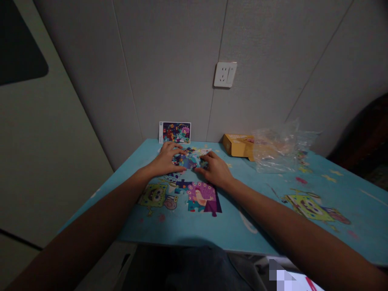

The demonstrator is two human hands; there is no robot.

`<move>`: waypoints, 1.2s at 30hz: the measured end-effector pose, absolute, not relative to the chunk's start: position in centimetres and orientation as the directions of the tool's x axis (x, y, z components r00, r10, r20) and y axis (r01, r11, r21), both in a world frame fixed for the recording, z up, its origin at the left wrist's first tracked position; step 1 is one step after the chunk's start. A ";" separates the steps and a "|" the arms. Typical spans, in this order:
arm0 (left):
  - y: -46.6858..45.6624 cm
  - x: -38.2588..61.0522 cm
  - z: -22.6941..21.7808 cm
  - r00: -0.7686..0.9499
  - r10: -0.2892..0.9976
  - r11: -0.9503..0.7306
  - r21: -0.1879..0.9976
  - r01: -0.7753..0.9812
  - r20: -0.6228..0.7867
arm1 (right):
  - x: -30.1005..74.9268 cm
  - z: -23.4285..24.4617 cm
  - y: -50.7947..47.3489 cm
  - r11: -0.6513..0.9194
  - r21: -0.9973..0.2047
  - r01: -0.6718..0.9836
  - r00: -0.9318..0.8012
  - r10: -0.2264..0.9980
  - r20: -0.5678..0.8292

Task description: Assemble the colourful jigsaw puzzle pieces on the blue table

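Observation:
On a blue cartoon-printed table (pixel 273 226) lies a partly joined jigsaw puzzle (pixel 194 178). A finished section with a pink peacock (pixel 202 197) lies nearest me. My left hand (pixel 167 159) rests palm down on the puzzle's far left, its fingers curled over loose pieces. My right hand (pixel 216 169) lies on the far right of the puzzle, with fingertips pressing on pieces near the middle. Both hands nearly meet over a cluster of dark blue pieces (pixel 188 161). What lies under the fingers is hidden.
A puzzle reference card (pixel 175 132) leans against the grey wall behind the puzzle. To the right sit a yellow box (pixel 238 144) and a crumpled clear plastic bag (pixel 280 150). A wall socket (pixel 224 74) is above. The table's near edge is close to my body.

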State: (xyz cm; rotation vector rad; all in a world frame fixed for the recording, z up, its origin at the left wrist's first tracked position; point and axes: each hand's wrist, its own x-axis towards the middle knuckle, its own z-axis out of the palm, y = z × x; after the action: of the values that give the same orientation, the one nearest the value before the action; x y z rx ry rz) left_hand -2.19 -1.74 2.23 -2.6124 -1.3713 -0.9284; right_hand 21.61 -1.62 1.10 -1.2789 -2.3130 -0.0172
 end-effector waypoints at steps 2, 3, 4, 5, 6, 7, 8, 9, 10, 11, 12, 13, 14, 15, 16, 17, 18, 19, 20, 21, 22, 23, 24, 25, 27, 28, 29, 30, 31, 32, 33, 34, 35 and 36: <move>-1.6 -2.3 2.2 0.421 0.742 -0.592 0.217 0.776 0.521 | 21.8 1.3 -1.5 0.515 -0.209 0.832 -0.404 0.818 0.409; -1.6 -2.3 2.1 0.419 0.746 -0.587 0.214 0.781 0.518 | 21.9 1.3 -1.5 0.494 -0.202 0.845 -0.389 0.829 0.401; -1.6 -2.3 2.1 0.416 0.749 -0.582 0.212 0.785 0.515 | 22.0 1.4 -1.5 0.478 -0.195 0.857 -0.378 0.838 0.393; -1.6 -2.3 2.1 0.413 0.752 -0.578 0.212 0.788 0.514 | 22.0 1.4 -1.5 0.463 -0.191 0.866 -0.367 0.846 0.386; -1.6 -2.2 2.1 0.410 0.753 -0.575 0.213 0.790 0.514 | 22.0 1.5 -1.4 0.449 -0.188 0.874 -0.356 0.853 0.381; -1.6 -2.2 2.1 0.407 0.754 -0.574 0.216 0.790 0.515 | 22.0 1.5 -1.4 0.437 -0.186 0.880 -0.347 0.860 0.374; -1.6 -2.2 2.1 0.407 0.755 -0.574 0.219 0.789 0.515 | 22.0 1.5 -1.4 0.426 -0.185 0.886 -0.340 0.865 0.368; -1.6 -2.2 2.2 0.407 0.755 -0.576 0.223 0.787 0.514 | 22.1 1.5 -1.4 0.417 -0.183 0.890 -0.333 0.870 0.363; -1.6 -2.2 2.2 0.408 0.755 -0.578 0.226 0.784 0.513 | 22.1 1.4 -1.3 0.410 -0.181 0.894 -0.328 0.874 0.358; -1.6 -2.2 2.2 0.411 0.754 -0.581 0.227 0.782 0.512 | 22.2 1.3 -1.2 0.405 -0.178 0.897 -0.325 0.876 0.357; -1.6 -2.2 2.2 0.415 0.752 -0.584 0.227 0.779 0.512 | 22.2 1.3 -1.1 0.406 -0.177 0.897 -0.324 0.874 0.361; -1.6 -2.2 2.2 0.418 0.750 -0.588 0.226 0.777 0.513 | 22.2 1.2 -1.0 0.415 -0.179 0.892 -0.330 0.868 0.372; -1.6 -2.2 2.1 0.422 0.748 -0.591 0.225 0.775 0.513 | 22.2 1.1 -1.0 0.440 -0.186 0.879 -0.346 0.855 0.387; -1.6 -2.2 2.2 0.423 0.746 -0.593 0.227 0.772 0.514 | 22.2 1.0 -1.0 0.480 -0.197 0.855 -0.374 0.834 0.406; -1.7 -2.2 2.2 0.422 0.746 -0.595 0.230 0.771 0.516 | 22.1 0.9 -1.0 0.534 -0.208 0.820 -0.414 0.803 0.427; -1.7 -2.2 2.2 0.422 0.746 -0.596 0.233 0.769 0.516 | 22.0 0.8 -1.1 0.592 -0.218 0.775 -0.459 0.767 0.449; -1.7 -2.1 2.2 0.423 0.745 -0.598 0.236 0.766 0.515 | 21.9 0.7 -1.2 0.650 -0.225 0.726 -0.505 0.726 0.466; -1.8 -2.0 2.2 0.428 0.744 -0.602 0.236 0.763 0.514 | 21.7 0.7 -1.4 0.697 -0.228 0.680 -0.546 0.689 0.478; -1.8 -2.0 2.2 0.435 0.739 -0.609 0.234 0.758 0.514 | 21.5 0.8 -1.5 0.730 -0.228 0.644 -0.574 0.658 0.487; -1.9 -1.9 2.2 0.445 0.733 -0.618 0.229 0.752 0.514 | 21.3 0.8 -1.7 0.751 -0.226 0.620 -0.592 0.637 0.494; -1.9 -1.9 2.2 0.456 0.726 -0.627 0.223 0.746 0.514 | 21.2 0.9 -1.8 0.763 -0.225 0.606 -0.600 0.624 0.501; -1.9 -1.8 2.2 0.464 0.720 -0.634 0.219 0.742 0.515 | 21.1 1.0 -1.9 0.770 -0.224 0.598 -0.601 0.616 0.509; -2.0 -1.8 2.2 0.469 0.716 -0.640 0.217 0.738 0.517 | 21.1 1.0 -1.9 0.772 -0.224 0.595 -0.597 0.611 0.520; -2.0 -1.8 2.2 0.471 0.714 -0.643 0.218 0.734 0.518 | 21.1 1.0 -1.9 0.771 -0.223 0.596 -0.590 0.610 0.530; -2.0 -1.7 2.2 0.470 0.716 -0.644 0.228 0.731 0.515 | 21.2 1.0 -1.6 0.764 -0.226 0.604 -0.571 0.613 0.546; -2.0 -1.7 2.2 0.469 0.717 -0.644 0.232 0.729 0.516 | 21.3 1.0 -1.5 0.760 -0.230 0.608 -0.562 0.617 0.550; -2.0 -1.7 2.1 0.469 0.715 -0.646 0.234 0.727 0.519 | 21.4 0.9 -1.4 0.757 -0.234 0.610 -0.557 0.620 0.553; -1.9 -1.7 2.1 0.471 0.712 -0.649 0.233 0.724 0.521 | 21.4 0.9 -1.3 0.757 -0.238 0.608 -0.555 0.620 0.555; -1.9 -1.8 2.1 0.473 0.709 -0.652 0.230 0.722 0.523 | 21.5 0.8 -1.2 0.760 -0.244 0.602 -0.556 0.618 0.556; -1.8 -1.8 2.0 0.477 0.704 -0.657 0.227 0.719 0.526 | 21.5 0.8 -1.2 0.764 -0.252 0.594 -0.557 0.617 0.556; -1.8 -1.8 2.0 0.482 0.701 -0.661 0.223 0.717 0.526 | 21.5 0.8 -1.2 0.767 -0.260 0.587 -0.558 0.616 0.556; -1.7 -1.9 1.9 0.487 0.698 -0.664 0.219 0.715 0.525 | 21.5 0.8 -1.2 0.767 -0.269 0.583 -0.556 0.618 0.556; -1.7 -1.9 1.9 0.492 0.695 -0.667 0.214 0.714 0.525 | 21.5 0.8 -1.2 0.764 -0.277 0.582 -0.552 0.622 0.555; -1.7 -1.9 1.9 0.496 0.691 -0.670 0.208 0.713 0.526 | 21.5 0.8 -1.2 0.760 -0.284 0.585 -0.546 0.627 0.556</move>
State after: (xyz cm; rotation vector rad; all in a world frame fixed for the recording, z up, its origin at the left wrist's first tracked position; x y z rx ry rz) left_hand -1.91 -1.69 1.93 -2.6851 -1.2606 -0.9172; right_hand 21.49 -1.24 0.78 -0.9024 -2.2991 0.0846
